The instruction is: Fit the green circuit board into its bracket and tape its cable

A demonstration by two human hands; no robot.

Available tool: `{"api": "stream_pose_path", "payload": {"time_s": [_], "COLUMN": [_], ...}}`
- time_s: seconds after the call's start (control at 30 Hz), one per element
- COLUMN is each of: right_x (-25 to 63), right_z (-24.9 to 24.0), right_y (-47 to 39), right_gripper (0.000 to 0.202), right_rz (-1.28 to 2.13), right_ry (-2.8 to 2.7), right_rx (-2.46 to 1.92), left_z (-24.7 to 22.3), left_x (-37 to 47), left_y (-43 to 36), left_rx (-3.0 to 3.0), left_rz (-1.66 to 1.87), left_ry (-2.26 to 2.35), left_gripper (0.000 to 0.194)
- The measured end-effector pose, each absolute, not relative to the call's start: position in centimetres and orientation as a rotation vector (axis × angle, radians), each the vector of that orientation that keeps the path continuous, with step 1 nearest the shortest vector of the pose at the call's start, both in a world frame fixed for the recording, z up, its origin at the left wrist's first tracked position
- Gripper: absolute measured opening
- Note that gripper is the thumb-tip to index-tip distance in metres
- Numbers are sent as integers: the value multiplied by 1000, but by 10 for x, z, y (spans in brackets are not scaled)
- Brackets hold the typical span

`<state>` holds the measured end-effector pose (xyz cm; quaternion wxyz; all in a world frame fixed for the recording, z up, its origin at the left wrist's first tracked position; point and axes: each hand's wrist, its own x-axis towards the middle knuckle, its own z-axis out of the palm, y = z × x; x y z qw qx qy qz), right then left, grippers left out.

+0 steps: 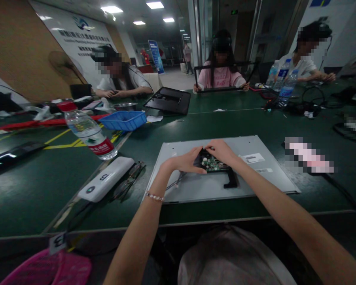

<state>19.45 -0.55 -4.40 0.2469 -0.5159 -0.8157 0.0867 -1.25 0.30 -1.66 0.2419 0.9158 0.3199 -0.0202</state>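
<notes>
A flat grey metal panel [195,189] lies on the green table in front of me. On its middle sits a green circuit board [215,163] in a black bracket [231,179], whose arm reaches toward the panel's front edge. My left hand [188,160] is at the board's left side, thumb and fingers apart around its edge. My right hand [221,151] reaches to the board's back edge with its fingers bent together; whatever they pinch is too small to make out. Thin wires [176,182] lie on the panel below my left hand. White labels [253,158] are stuck on its right part.
To the left are a white power bank [106,179], glasses [129,180], a water bottle [90,132] and a blue tray [124,120]. A phone [310,155] lies right. A black cover [169,99] is farther back. Across the table, a person [221,73] holds a black frame [222,90].
</notes>
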Motion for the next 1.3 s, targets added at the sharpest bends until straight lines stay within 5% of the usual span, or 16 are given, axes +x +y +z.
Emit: {"api": "stream_pose_path", "payload": {"time_s": [1.3], "right_x": [193], "right_z": [-48], "right_y": [-6], "right_gripper": [23], "right_rz": [225], "right_ry": [-2170], "right_rx": [-1405], "left_z": [-21], "left_x": [-15], "left_y": [7], "left_rx": [2566], "left_rz": [-21], "left_ry": [811], "left_gripper": [112]}}
